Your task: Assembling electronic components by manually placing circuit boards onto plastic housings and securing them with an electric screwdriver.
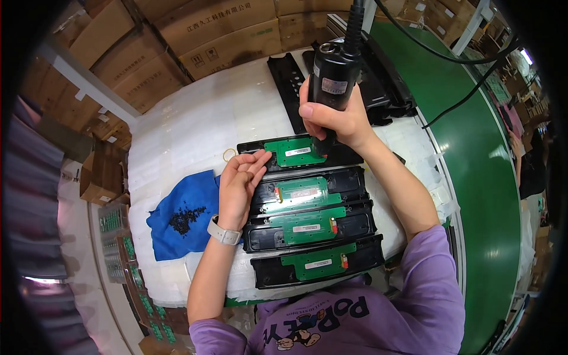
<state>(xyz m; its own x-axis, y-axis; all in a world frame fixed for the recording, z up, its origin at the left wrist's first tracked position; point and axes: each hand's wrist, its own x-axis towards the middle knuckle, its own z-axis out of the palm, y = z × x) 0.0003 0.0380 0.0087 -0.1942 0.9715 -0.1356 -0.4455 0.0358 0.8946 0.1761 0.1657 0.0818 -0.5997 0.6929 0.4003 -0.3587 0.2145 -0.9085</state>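
My right hand [340,118] is wrapped around a black electric screwdriver [332,74], which points down with its cord running up. Its lower end meets the right part of a green circuit board [290,152], which lies in the farthest of several black plastic panels [349,155]. At that board's left edge, my left hand [241,177] rests its outstretched fingertips and grips nothing visible. The driver's tip and the screw point are hidden. Closer to me lie more panels with a green board [306,194], another green board [305,228] and a nearest green board [313,265].
A blue cloth [183,231] left of my left forearm holds a pile of small black screws [188,220]. Black plastic parts [381,83] lie at the far right of the white-covered table [201,112]. Cardboard boxes [225,35] stand behind; a green surface [473,177] runs along the right.
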